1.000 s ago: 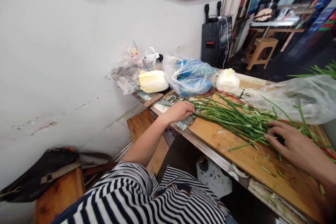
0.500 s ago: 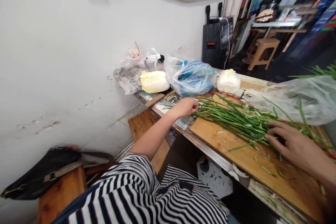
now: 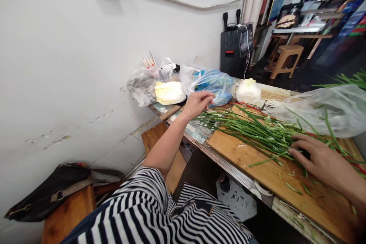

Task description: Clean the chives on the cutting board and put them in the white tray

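Observation:
A loose heap of long green chives [image 3: 251,127] lies across a wooden cutting board [image 3: 228,146]. At its right part rests my right hand [image 3: 317,156], the thumb and fingers curved round the stalks, the fingertips partly hidden among them. My left hand [image 3: 197,105] is raised above the left ends of the chives, in front of a clear plastic bag with blue contents [image 3: 221,84]. Its thumb and fingers are pinched together; whatever may be between them is too small to make out. Small green cut bits [image 3: 293,188] are scattered on the board near my right hand.
A napa cabbage [image 3: 170,92] and a white bundle [image 3: 248,91] stand along the table's far side. A crumpled clear bag [image 3: 337,112] lies at the right. Behind the table is a black speaker [image 3: 236,51]. A black handbag [image 3: 54,188] lies on a wooden stool at the left.
My left hand has lifted off the left ends of the chives and moved up and slightly left. The right hand stays in place on the stalks. The view has tilted slightly.

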`<action>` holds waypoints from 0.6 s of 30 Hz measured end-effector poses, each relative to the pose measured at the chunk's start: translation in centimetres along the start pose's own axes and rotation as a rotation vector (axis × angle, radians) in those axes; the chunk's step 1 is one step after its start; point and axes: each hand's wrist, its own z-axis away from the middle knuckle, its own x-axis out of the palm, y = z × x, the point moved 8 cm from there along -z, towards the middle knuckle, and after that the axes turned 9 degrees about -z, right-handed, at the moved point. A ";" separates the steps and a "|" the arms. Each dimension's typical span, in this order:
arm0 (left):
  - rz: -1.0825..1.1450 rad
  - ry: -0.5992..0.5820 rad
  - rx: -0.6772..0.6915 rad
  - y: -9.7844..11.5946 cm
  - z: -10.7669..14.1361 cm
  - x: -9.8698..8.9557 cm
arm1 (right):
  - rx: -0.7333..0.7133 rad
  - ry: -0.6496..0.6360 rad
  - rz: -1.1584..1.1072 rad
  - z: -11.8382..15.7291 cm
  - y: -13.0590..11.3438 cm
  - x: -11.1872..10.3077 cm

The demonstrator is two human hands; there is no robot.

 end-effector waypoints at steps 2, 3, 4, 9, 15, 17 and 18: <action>0.197 0.071 -0.006 1.5 -1.2 -0.8 | -0.013 0.007 0.001 -0.2 -0.2 0.0; 0.236 0.080 0.015 2.7 -1.7 -0.7 | -0.016 0.011 0.009 -0.3 -0.4 -0.1; 0.237 0.085 0.052 4.2 -2.2 -0.4 | -0.017 0.013 0.018 -0.4 -0.7 -0.1; -0.028 0.115 0.411 13.8 -2.5 5.4 | 0.022 -0.060 0.031 -0.4 -3.2 -0.5; -0.332 -0.462 0.788 18.4 -0.7 19.8 | 0.141 -0.096 0.154 1.6 -5.3 -3.3; -0.347 -0.538 0.800 17.8 -1.1 22.3 | 0.307 -0.139 0.225 2.4 -3.4 -4.4; -0.350 -0.548 0.788 17.5 -1.6 23.3 | 0.415 -0.139 0.255 2.5 -2.0 -5.1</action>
